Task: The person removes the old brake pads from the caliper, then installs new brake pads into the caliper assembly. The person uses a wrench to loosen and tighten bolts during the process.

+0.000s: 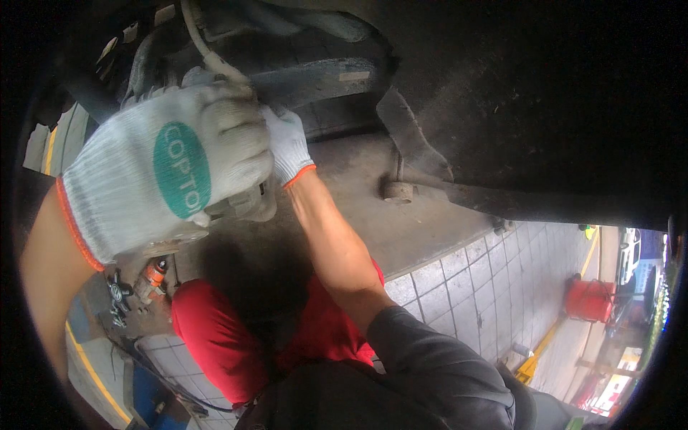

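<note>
My left hand (pixel 166 166), in a white knit glove with a green oval print and orange cuff, is curled over a grey metal part (pixel 255 204) of a vehicle's wheel assembly. Its fingers hide most of that part. A round metal edge (pixel 174 239) shows below the glove. Just behind and to the right, my right hand (pixel 290 141), gloved the same way, reaches in at the same assembly; its fingertips are hidden. A light-coloured hose or cable (pixel 201 40) runs down from above to behind the left knuckles.
Dark vehicle bodywork (pixel 510 134) overhangs the right side, with a torn liner flap (pixel 411 131) hanging from it. An orange power tool (pixel 152 280) and a dark spoked cap (pixel 117 289) lie on the ground at left. A red bucket (pixel 588 301) stands on the tiled floor (pixel 462 290).
</note>
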Motion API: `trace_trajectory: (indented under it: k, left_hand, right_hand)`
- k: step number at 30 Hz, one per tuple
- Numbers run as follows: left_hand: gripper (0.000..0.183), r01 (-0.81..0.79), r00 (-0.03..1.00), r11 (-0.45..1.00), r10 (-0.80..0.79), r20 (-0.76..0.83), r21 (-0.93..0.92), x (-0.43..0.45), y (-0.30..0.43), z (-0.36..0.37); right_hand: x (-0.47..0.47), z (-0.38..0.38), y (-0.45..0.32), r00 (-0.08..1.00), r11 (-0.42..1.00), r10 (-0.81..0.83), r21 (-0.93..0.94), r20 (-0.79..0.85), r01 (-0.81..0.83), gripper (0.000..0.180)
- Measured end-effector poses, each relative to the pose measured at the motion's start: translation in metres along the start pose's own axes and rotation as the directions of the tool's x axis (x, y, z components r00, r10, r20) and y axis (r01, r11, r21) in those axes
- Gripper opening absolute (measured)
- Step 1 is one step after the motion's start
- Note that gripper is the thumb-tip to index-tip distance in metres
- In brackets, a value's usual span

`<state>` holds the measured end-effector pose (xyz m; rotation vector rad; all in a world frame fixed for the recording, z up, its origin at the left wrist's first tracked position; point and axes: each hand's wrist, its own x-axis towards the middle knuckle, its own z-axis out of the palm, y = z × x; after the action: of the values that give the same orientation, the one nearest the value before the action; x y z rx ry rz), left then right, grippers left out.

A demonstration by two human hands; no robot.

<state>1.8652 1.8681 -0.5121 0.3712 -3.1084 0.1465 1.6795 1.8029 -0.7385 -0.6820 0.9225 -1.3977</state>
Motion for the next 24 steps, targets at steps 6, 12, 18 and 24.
trace_trajectory:
  k: [6, 12, 18, 24]
  left_hand:
    - [0.047, 0.007, 1.0, 1.0, -0.007, 0.009, -0.017, -0.001, 0.007, -0.001]
    - [0.046, -0.021, 1.0, 1.0, 0.021, -0.014, -0.022, 0.01, 0.006, 0.003]
    - [0.046, -0.026, 0.999, 0.999, 0.024, -0.042, -0.035, 0.018, 0.006, 0.006]
    - [0.045, -0.003, 0.999, 0.999, 0.001, -0.044, -0.037, 0.016, 0.007, 0.006]
  right_hand:
    - [-0.009, 0.005, 0.002, 0.981, 0.96, 0.188, 0.218, -0.045, -0.174, 0.027]
    - [-0.007, -0.011, -0.03, 0.996, 0.821, 0.02, -0.569, 0.088, 0.034, 0.04]
    - [0.003, -0.013, -0.024, 0.977, 0.772, -0.141, -0.601, 0.159, 0.209, 0.037]
    - [0.003, -0.002, 0.005, 0.994, 0.99, 0.089, 0.105, 0.058, -0.095, 0.036]
